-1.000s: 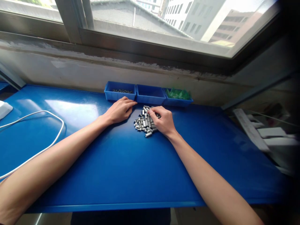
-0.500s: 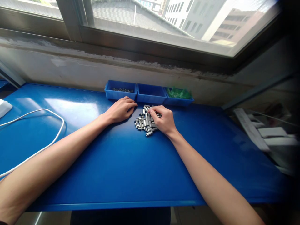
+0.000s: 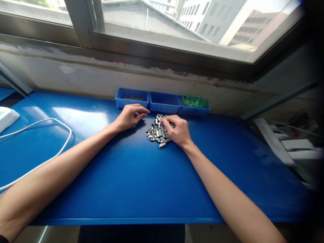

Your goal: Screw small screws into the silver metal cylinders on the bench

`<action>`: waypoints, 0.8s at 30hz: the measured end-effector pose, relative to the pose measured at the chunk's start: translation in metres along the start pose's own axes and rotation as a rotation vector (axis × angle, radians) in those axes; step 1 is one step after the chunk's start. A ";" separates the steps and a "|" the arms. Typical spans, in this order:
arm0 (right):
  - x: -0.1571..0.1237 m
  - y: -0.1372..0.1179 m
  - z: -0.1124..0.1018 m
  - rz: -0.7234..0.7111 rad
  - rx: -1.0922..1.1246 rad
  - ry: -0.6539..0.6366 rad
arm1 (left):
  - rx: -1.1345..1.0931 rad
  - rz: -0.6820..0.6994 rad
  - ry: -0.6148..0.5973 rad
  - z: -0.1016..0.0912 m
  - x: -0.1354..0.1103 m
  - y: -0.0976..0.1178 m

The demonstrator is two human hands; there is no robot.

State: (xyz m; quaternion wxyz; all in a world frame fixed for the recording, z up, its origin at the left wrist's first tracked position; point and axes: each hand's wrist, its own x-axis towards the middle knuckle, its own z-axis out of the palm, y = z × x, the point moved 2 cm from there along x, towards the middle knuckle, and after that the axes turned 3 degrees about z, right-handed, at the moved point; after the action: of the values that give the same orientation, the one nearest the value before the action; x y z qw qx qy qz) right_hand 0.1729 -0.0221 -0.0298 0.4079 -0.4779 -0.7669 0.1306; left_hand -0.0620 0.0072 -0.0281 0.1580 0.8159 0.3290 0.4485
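A heap of small silver metal pins [image 3: 156, 132] lies on the blue table [image 3: 141, 175], just in front of three blue bins. My right hand [image 3: 178, 131] rests on the right side of the heap, fingers curled and pinched together on pins at the top. My left hand [image 3: 129, 116] hovers just left of the heap, close to the left bin [image 3: 131, 98], with fingers loosely bent and apart and nothing visible in them.
The left bin holds small dark parts; the middle bin [image 3: 164, 102] looks bare inside; the right bin [image 3: 195, 105] holds green pieces. A white cable [image 3: 54, 153] loops at the left beside a white device [image 3: 7, 116]. Pale strips [image 3: 286, 145] lie off the right edge. A window wall stands behind.
My left hand has lifted off the table and its fingers have bent, from lying flat. My right hand stays on the heap, fingers working slightly.
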 end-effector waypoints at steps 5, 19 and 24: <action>0.000 0.001 -0.001 0.013 0.018 -0.001 | 0.008 -0.116 0.261 -0.017 0.012 0.002; -0.001 -0.006 -0.010 0.109 -0.003 0.114 | 0.096 0.128 -0.065 0.003 0.000 0.022; -0.004 -0.010 -0.009 0.224 -0.119 0.110 | 0.190 0.083 -0.324 0.027 -0.012 0.049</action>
State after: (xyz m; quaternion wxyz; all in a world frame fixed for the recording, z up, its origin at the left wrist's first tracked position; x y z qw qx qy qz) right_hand 0.1743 -0.0318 -0.0203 0.4031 -0.5905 -0.6915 0.1033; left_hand -0.0246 -0.0363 -0.0231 0.1124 0.9016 0.3061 0.2842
